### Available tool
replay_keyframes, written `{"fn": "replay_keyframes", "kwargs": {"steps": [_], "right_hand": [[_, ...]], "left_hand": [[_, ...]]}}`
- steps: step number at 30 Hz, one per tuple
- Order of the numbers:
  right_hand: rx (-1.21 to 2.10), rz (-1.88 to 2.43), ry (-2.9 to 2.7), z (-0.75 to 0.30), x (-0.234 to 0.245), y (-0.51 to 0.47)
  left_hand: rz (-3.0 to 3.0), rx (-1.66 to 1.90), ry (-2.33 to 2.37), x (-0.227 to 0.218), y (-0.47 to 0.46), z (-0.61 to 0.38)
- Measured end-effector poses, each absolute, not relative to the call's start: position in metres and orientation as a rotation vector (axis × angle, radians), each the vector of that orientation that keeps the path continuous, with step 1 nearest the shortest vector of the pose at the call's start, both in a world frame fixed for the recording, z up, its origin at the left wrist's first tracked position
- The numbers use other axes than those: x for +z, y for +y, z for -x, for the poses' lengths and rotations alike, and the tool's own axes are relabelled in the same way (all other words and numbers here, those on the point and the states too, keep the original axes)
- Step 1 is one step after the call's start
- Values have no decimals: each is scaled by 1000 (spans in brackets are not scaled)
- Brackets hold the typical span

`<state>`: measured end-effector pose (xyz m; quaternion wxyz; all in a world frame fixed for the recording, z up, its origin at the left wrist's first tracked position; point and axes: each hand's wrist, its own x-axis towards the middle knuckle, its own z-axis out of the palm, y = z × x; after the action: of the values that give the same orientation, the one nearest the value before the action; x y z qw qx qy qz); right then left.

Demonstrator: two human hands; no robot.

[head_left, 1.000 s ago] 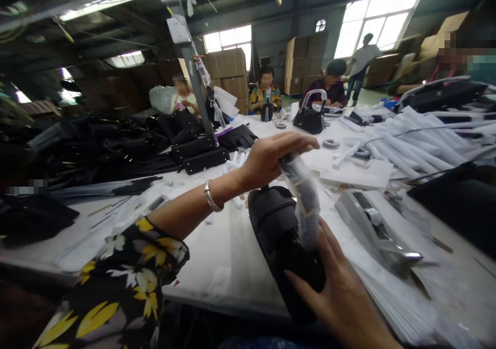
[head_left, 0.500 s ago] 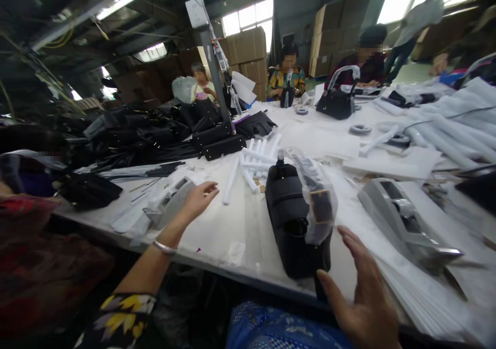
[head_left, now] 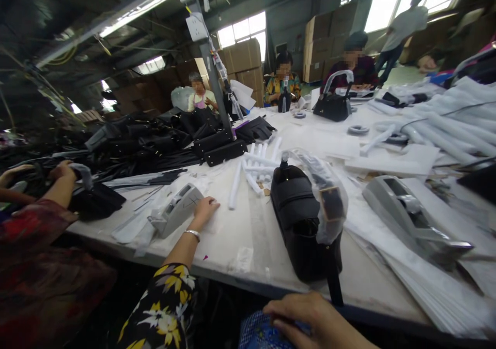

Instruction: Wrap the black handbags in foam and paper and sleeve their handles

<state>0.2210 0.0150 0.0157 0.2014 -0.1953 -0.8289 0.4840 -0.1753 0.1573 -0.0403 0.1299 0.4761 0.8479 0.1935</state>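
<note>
A black handbag (head_left: 298,219) lies on the white table (head_left: 240,235) in front of me. Its handle (head_left: 327,199) is wrapped in clear plastic and droops over its right side. My left hand (head_left: 203,209) is stretched out to the left, fingers curled against the end of a grey tape dispenser (head_left: 176,209). My right hand (head_left: 306,315) is down below the table edge, lying flat on blue patterned cloth (head_left: 258,333) and holding nothing. It is apart from the handbag.
A second grey tape dispenser (head_left: 411,219) sits to the right of the bag. White foam tubes (head_left: 256,165) lie behind it and a heap of them (head_left: 445,126) is at the right. Black bag parts (head_left: 147,142) are piled left. A co-worker's hands (head_left: 62,176) work at far left; other people sit across the table.
My left hand left the bag handle, swung left and closed against the tape dispenser. My right hand came off the bag and dropped into my lap. The handle now hangs loose.
</note>
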Motion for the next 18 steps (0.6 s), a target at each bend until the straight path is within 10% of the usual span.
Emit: {"fn": "replay_keyframes", "kwargs": {"steps": [18], "right_hand": [[1776,809,-1251,-156,-24,41]], "left_hand": [[-1211,1051,1604,-15,-29,0]]}}
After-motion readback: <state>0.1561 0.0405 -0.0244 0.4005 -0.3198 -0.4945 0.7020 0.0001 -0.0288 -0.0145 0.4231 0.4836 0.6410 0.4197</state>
